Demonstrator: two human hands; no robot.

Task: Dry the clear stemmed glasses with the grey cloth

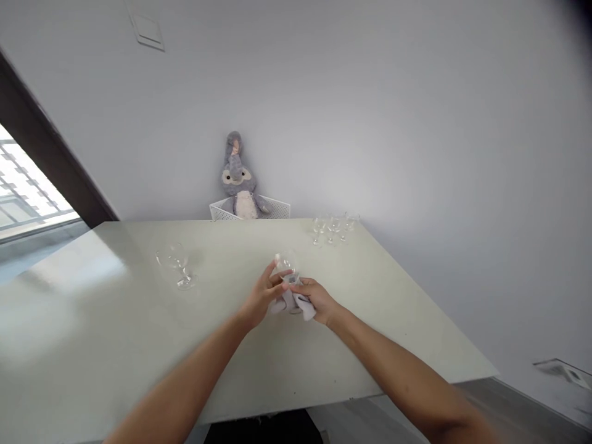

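Observation:
My left hand (264, 295) curls its fingers around the bowl of a clear stemmed glass (288, 261). Close beside it, my right hand (319, 298) pinches a white cloth (304, 306) against the lower bowl and stem. The cloth hides most of the stem, and part of the foot shows below it. Out to the left, apart from both hands, a second clear stemmed glass (185, 281) stands on the table.
Several clear stemmed glasses (331, 229) are grouped near the far right corner of the white table (379, 296). Behind the far edge, a grey plush toy (245, 203) sits in a white perforated basket (281, 211) against the wall.

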